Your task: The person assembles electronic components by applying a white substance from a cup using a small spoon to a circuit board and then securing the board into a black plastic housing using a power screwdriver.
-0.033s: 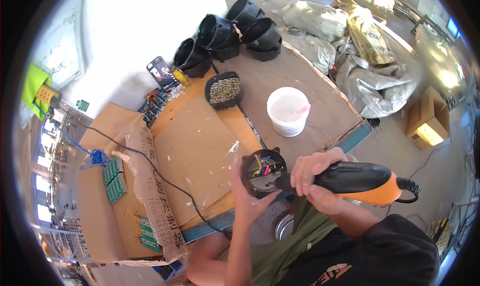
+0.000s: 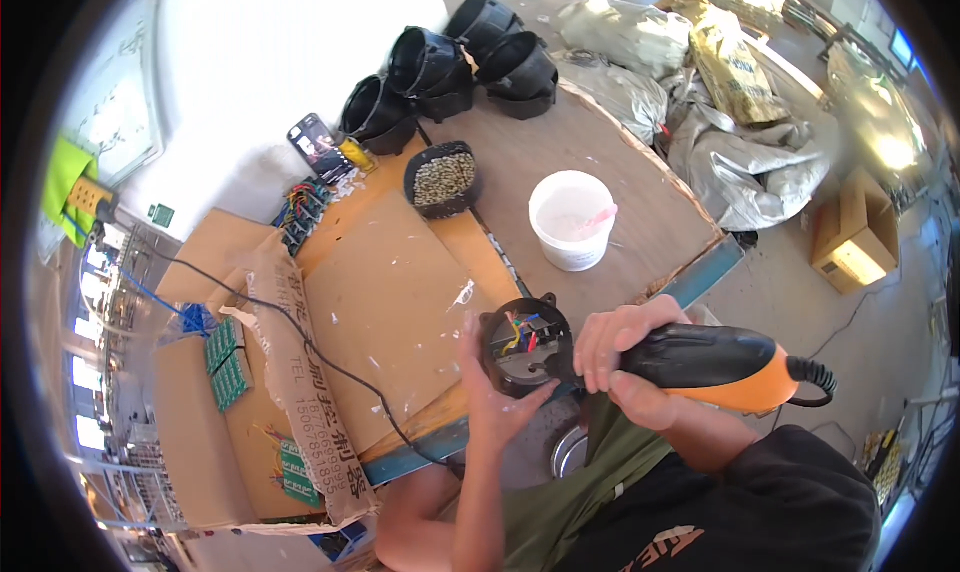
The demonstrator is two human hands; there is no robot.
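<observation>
My left hand (image 2: 492,397) cups a round black housing (image 2: 494,322) from its left and underside, thumb and fingers spread around the rim. Inside the open housing, coloured wires (image 2: 520,329) lie above a grey plate (image 2: 524,369). In my right hand (image 2: 632,357) is a black and orange corded power tool (image 2: 712,364), its body lying to the right. The tool's narrow front end reaches over the near right rim to the grey plate; whether its tip touches is too small to tell. My right fingers wrap the tool's front part.
A white tub (image 2: 572,222) with something pink inside stands beyond the housing. A black bowl of small pieces (image 2: 443,180), a phone (image 2: 318,147) and black buckets (image 2: 430,67) are farther back. Left, a cardboard box (image 2: 300,372) holds green circuit boards (image 2: 229,364); a black cable (image 2: 300,337) crosses it.
</observation>
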